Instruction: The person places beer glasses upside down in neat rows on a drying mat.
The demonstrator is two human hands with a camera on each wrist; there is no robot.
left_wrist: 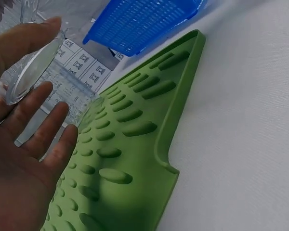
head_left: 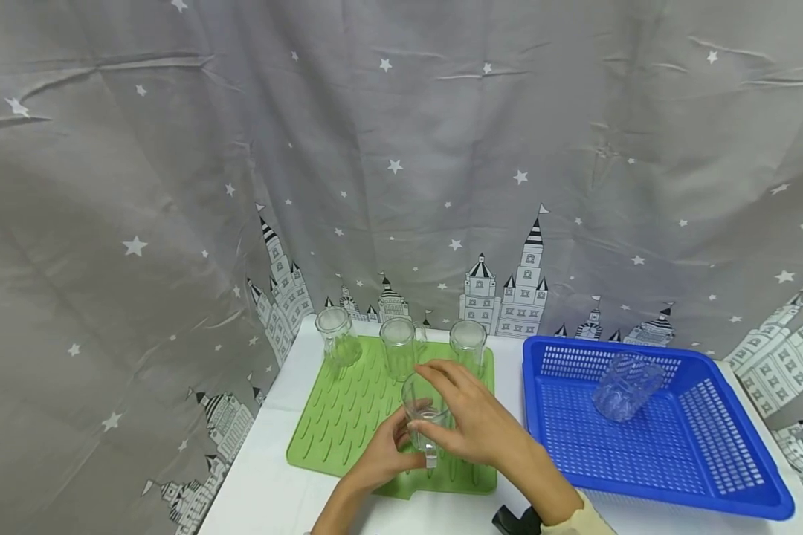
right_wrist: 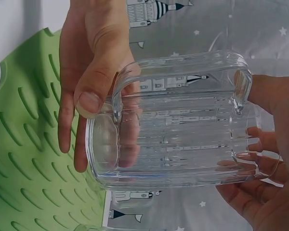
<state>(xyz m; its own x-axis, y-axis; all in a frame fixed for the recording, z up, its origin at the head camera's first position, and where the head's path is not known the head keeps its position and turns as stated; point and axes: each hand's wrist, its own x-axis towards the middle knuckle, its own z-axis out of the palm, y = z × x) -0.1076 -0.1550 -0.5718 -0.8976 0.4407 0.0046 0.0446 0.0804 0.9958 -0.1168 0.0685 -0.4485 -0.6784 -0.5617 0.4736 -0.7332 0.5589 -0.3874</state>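
Observation:
Both hands hold one clear glass mug (head_left: 420, 392) above the near half of a green ridged mat (head_left: 324, 435). My left hand (head_left: 386, 455) grips the mug's lower end, its thumb on the edge. Around the upper end curl the fingers of my right hand (head_left: 473, 422). The right wrist view shows the mug's ribbed wall and its handle (right_wrist: 183, 67). Along the mat's far side stand three more glass mugs: one at the left corner (head_left: 338, 339), one mid-row (head_left: 398, 348) and one at the right (head_left: 468, 346).
Right of the mat sits a blue plastic basket (head_left: 649, 475) with slotted walls. Inside it a clear glass vessel (head_left: 627, 388) lies tilted. A white tabletop (head_left: 261, 475) lies under everything, with a grey star-and-castle curtain (head_left: 401, 200) behind. A black object (head_left: 517, 520) is at the right wrist.

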